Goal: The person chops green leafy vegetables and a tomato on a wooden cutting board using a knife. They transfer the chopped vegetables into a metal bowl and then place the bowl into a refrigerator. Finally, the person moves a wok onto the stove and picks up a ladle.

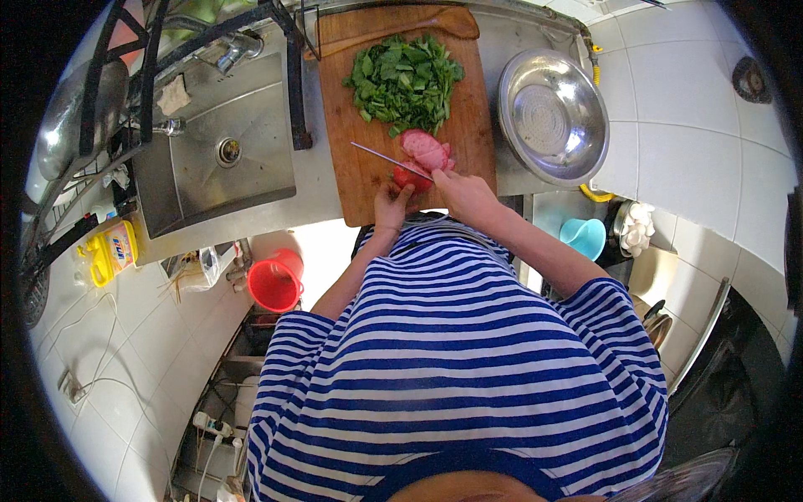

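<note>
My right hand (467, 193) grips a knife (382, 155), its thin blade pointing up and to the left over the near part of a wooden cutting board (348, 182). With its fingertips my left hand (394, 206) holds down a red piece of food (411, 178), perhaps sausage or ham, just under the blade. Pink slices (425, 149) of it lie overlapped beyond the knife. A heap of chopped green leaves (404, 81) covers the middle of the board. Across the board's far end rests a long wooden utensil (401, 31). The knife's handle is hidden by my right hand.
A steel basin (544, 122) stands right of the board on the steel counter (320, 169). To the left are a sink (238, 188) with a faucet (235, 53) and a black metal rack (295, 81). Lower down are a red bucket (276, 285) and a light-blue container (586, 237).
</note>
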Tool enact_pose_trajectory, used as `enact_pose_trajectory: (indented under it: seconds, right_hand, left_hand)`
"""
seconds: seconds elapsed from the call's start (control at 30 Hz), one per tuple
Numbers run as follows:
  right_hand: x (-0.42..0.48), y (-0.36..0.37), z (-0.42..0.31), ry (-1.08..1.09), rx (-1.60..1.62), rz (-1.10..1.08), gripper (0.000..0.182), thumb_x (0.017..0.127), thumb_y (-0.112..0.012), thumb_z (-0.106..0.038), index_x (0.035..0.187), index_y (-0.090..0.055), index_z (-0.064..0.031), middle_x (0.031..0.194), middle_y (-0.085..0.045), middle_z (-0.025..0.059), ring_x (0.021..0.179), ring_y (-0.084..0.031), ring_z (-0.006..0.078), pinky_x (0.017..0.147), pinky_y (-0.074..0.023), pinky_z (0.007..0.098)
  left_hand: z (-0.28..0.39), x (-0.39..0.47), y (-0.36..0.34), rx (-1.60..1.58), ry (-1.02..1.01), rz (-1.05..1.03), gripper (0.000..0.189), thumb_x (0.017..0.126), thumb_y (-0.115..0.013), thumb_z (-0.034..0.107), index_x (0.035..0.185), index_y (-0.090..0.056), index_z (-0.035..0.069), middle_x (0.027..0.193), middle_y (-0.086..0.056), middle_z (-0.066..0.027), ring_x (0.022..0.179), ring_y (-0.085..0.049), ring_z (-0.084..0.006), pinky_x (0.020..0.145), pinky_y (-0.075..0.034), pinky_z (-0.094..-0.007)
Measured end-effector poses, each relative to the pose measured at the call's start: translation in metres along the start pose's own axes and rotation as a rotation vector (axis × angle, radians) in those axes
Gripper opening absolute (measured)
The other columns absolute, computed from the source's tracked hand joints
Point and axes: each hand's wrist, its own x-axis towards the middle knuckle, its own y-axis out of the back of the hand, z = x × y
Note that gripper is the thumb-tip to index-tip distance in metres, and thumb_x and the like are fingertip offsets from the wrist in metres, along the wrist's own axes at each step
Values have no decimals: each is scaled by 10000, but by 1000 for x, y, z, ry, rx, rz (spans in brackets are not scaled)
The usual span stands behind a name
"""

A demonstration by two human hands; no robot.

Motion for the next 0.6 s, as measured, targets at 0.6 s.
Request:
enact_pose_trajectory:
  seconds: [0.6]
  right_hand:
    - [43,-47,26,-36,-13,7,253,813,-529,-139,1019,-441,-22,885,-619,219,777,-609,409,626,-494,478]
  left_hand:
    - [-5,7,3,-31,40,3,283,797,-697,177,792,-453,32,796,-490,-43,633,-522,-133,498,-549,-279]
